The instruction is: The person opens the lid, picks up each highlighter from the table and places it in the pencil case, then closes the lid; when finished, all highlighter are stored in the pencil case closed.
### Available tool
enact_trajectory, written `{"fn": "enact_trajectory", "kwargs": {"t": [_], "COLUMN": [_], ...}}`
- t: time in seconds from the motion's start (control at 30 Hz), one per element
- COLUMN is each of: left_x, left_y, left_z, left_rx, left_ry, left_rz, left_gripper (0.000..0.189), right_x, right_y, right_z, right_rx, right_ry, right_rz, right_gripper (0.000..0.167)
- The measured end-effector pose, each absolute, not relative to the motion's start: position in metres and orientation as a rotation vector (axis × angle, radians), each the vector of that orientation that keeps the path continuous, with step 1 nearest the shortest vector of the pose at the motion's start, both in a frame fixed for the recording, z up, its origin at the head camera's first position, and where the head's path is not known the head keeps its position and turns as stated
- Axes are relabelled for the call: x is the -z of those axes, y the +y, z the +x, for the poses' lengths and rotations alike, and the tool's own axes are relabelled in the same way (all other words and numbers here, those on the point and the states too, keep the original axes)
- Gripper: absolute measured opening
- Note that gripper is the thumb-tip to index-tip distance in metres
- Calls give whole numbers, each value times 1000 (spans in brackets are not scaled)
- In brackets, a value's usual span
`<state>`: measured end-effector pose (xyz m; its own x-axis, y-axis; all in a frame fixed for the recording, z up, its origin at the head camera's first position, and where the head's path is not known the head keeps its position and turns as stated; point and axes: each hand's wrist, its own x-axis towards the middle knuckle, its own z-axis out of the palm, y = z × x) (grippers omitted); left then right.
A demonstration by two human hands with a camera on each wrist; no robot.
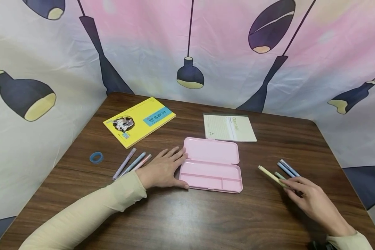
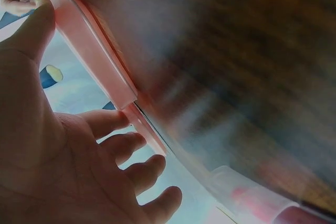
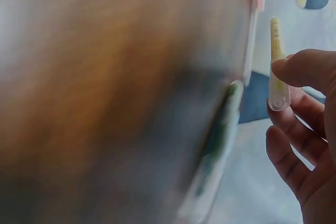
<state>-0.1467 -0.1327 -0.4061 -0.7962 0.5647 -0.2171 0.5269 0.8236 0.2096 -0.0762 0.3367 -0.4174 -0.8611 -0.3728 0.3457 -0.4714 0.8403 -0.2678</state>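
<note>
An opened pink pencil case (image 1: 211, 150) lies in the middle of the table, its lid folded back and its divided tray bare. My left hand (image 1: 162, 170) rests against its left side with the fingers spread; in the left wrist view the thumb and fingertips touch the pink case (image 2: 89, 45). On the right, my right hand (image 1: 312, 198) pinches a yellow pen (image 1: 270, 175) between thumb and fingers, and the right wrist view shows the yellow pen (image 3: 277, 61) raised above the table. A green pen (image 1: 280, 175) and two blue pens (image 1: 288, 168) lie just beyond that hand.
Several pens (image 1: 132, 163) lie left of my left hand, near a blue tape ring (image 1: 96, 157). Behind them is a yellow book (image 1: 139, 121). A pale notebook (image 1: 229, 127) lies behind the case. A patterned curtain (image 1: 156, 45) borders the table's far edge.
</note>
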Motion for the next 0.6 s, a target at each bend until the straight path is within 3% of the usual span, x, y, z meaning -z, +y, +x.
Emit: {"fn": "enact_trajectory", "kwargs": {"t": [0.6], "left_x": [404], "left_y": [-130], "left_z": [-146], "left_rx": [-174], "left_ry": [2731], "left_rz": [815], "left_gripper": [108], "right_x": [406], "right_y": [269], "right_z": [-134], "right_rx": [-572], "right_ry": [-2595], "right_rz": [928], "right_gripper": [37]}}
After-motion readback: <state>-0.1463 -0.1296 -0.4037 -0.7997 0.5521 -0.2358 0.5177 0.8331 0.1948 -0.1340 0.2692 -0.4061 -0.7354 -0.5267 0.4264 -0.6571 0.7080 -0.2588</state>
